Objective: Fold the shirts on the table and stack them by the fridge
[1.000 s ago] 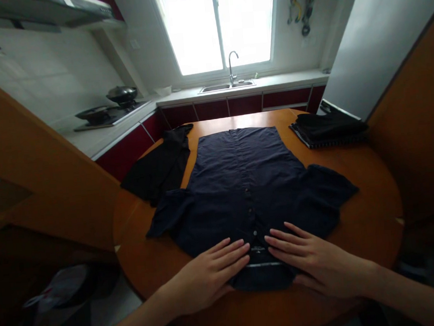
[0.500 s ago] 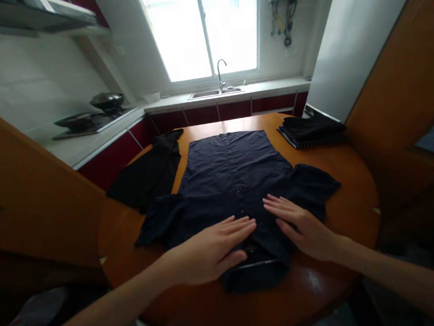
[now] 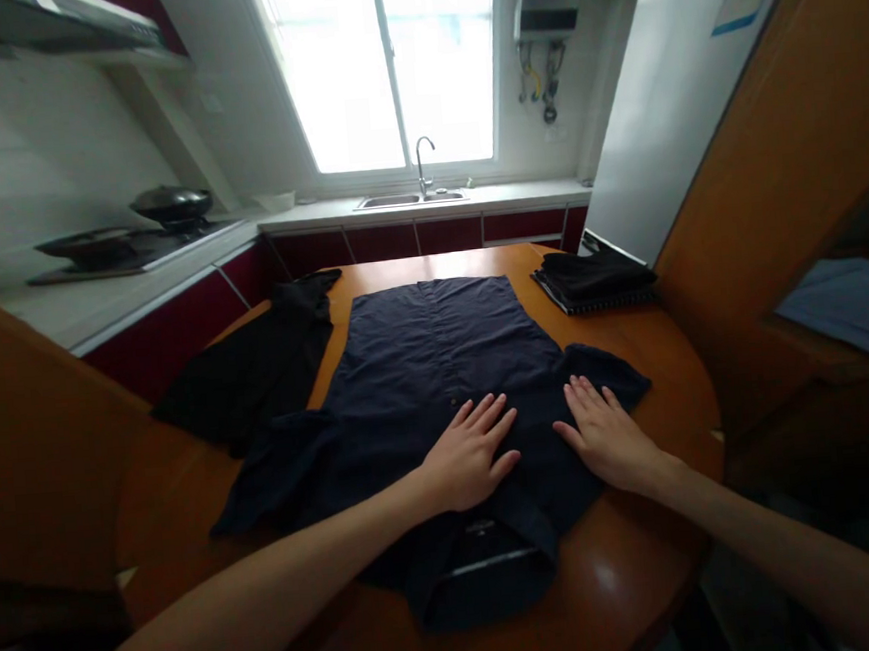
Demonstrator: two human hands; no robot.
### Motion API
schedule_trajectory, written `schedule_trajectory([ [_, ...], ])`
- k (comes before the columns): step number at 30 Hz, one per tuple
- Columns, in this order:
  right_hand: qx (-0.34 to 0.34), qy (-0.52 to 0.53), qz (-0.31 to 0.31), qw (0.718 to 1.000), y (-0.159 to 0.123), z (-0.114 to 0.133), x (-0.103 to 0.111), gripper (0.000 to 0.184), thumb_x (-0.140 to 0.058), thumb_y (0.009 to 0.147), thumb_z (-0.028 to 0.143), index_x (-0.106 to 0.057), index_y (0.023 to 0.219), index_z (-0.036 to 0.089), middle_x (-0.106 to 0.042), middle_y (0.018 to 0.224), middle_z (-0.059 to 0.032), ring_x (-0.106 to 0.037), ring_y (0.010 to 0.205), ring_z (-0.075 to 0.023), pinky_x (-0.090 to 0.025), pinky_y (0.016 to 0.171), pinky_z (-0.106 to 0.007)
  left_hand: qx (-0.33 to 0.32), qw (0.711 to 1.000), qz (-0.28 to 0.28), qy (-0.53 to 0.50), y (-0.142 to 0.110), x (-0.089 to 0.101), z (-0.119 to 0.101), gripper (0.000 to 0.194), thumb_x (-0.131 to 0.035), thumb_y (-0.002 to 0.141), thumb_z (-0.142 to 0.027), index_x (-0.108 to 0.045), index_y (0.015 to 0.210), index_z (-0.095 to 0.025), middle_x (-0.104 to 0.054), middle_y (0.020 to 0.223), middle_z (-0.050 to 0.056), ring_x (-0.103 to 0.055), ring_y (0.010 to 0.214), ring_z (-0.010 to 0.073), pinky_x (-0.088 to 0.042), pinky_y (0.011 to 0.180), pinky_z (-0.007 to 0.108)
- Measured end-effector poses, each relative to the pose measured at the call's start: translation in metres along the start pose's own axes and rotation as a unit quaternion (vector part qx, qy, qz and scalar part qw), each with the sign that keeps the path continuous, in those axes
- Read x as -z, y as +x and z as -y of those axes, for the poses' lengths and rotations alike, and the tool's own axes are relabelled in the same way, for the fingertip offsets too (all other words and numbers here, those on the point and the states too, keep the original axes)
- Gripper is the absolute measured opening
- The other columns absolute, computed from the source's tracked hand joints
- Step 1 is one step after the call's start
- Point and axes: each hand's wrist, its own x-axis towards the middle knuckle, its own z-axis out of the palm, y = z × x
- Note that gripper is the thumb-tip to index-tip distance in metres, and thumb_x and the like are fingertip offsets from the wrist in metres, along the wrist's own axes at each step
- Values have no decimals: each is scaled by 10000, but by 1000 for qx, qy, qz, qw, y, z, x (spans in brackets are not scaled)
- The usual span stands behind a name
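A dark navy button-up shirt point(image 3: 422, 357) with short sleeves lies spread front side up, its collar toward me and its hem toward the window. My left hand point(image 3: 469, 455) rests flat on the chest just beyond the collar, fingers apart, covering part of the button line. On the right, my right hand point(image 3: 607, 437) lies flat near the shoulder and the right sleeve, fingers slightly spread. Neither hand grips the cloth. Inside the collar opening a small label shows.
The shirt lies on a round wooden table point(image 3: 634, 561). A crumpled black garment point(image 3: 249, 370) is at its left, and a folded black stack point(image 3: 596, 278) sits at the far right. Beyond are a sink point(image 3: 395, 200), a stove with pans point(image 3: 169, 204) and a fridge point(image 3: 651, 118).
Both hands have come down flat on the shirt, with the right hand moving outward toward the right sleeve. The camera view has shifted slightly to the right.
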Motion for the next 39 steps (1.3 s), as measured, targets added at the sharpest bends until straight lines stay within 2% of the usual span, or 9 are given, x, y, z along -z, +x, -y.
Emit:
schedule_trajectory([
  [4,66,34,-14,997,36,32,8,625,-267,1027,365,-343,1538,14,-287,1617,-204,-201,1526,-288,-210,1219,-510,1,1000,-3,12,2,-1,-1,621,-399,1023,-502,-325,1569,-214,-232,1654,101,-177,1536,273,-177,1238,487],
  [10,148,88,25,985,145,79,-4,609,-261,1025,321,-249,1585,81,-181,1667,-111,-104,1547,-212,-126,1235,-472,-2,1000,-8,20,1,1,-3,588,-406,1021,-435,-371,1547,-175,-318,1625,122,-221,1527,253,-159,1247,469],
  [14,83,69,79,991,185,54,-22,632,-309,1027,453,-302,1578,144,-210,1663,-90,-138,1543,-214,-121,1236,-461,0,1000,-12,1,-1,-1,-2,592,-376,1032,-444,-335,1566,-192,-275,1645,86,-196,1534,248,-169,1245,465],
  [21,-100,33,26,994,202,-9,-17,727,-155,1044,440,-219,1543,-85,-192,1597,-350,-144,1516,-416,-88,1171,-666,-5,1000,-24,-18,-2,-7,1,612,-376,1028,-477,-346,1561,-177,-248,1653,90,-186,1536,261,-165,1246,471],
  [27,100,62,23,993,219,67,-38,659,-263,1030,520,-289,1587,169,-204,1668,-91,-142,1542,-221,-139,1232,-421,-2,999,-30,-15,-2,-7,-1,606,-387,1024,-470,-353,1556,-180,-292,1638,96,-202,1532,262,-178,1241,468],
  [30,187,83,64,977,227,72,-45,664,-345,998,590,-325,1576,264,-236,1662,-27,-166,1536,-185,-137,1232,-380,-1,999,-32,-20,-2,-6,-2,603,-389,1024,-468,-358,1552,-178,-296,1637,99,-208,1530,263,-190,1238,473],
  [32,136,82,79,984,236,48,-40,660,-336,1002,580,-336,1571,246,-241,1660,-56,-167,1537,-211,-123,1234,-432,-3,999,-33,-27,-3,-5,-2,605,-388,1024,-468,-355,1553,-177,-283,1642,98,-203,1531,266,-194,1237,478],
  [36,-19,56,58,997,267,-9,-18,710,-153,1044,460,-253,1557,-20,-207,1605,-319,-166,1522,-376,-116,1167,-663,-3,998,-36,-43,-5,-4,-2,611,-388,1022,-469,-356,1551,-165,-277,1643,105,-204,1530,276,-185,1239,484],
  [39,-35,54,35,997,293,-2,-15,727,-99,1046,436,-189,1551,-79,-152,1597,-366,-120,1523,-407,-94,1152,-694,3,998,-37,-57,-6,-3,-3,615,-397,1017,-469,-355,1550,-166,-271,1646,102,-202,1530,282,-185,1241,487],
])
